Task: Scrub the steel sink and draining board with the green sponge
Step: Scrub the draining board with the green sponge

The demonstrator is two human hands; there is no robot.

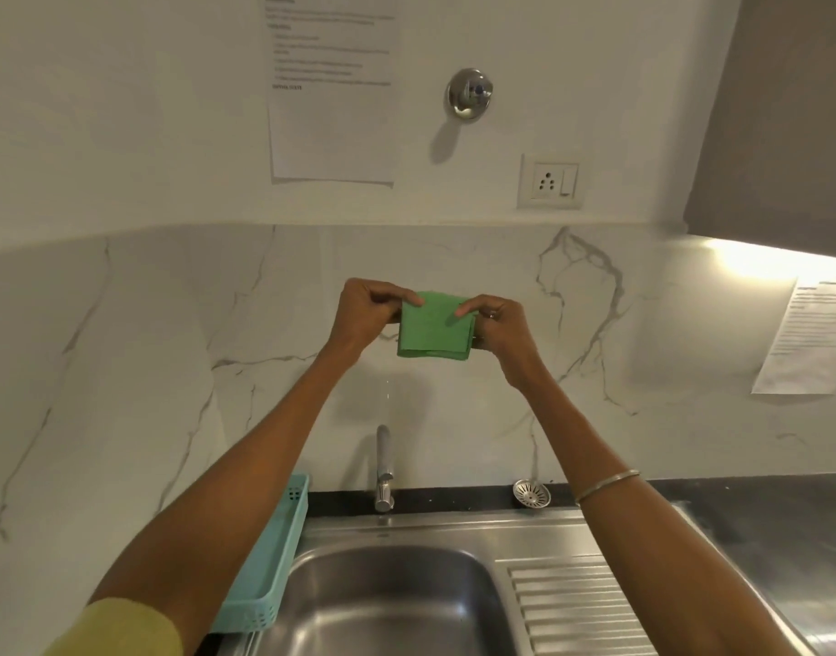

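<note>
A flat green sponge (433,328) is held up in front of the marble wall, high above the sink. My left hand (366,314) pinches its upper left corner and my right hand (498,324) pinches its upper right corner. The sponge hangs folded, with two layers showing at the bottom edge. Below, the steel sink (392,603) has its basin at the bottom centre, and the ribbed draining board (577,608) lies to its right.
A steel tap (383,468) rises behind the basin. A turquoise plastic basket (276,556) stands left of the sink. A round strainer (531,493) leans on the black ledge. Papers, a wall socket (551,181) and a chrome knob (470,93) are on the wall.
</note>
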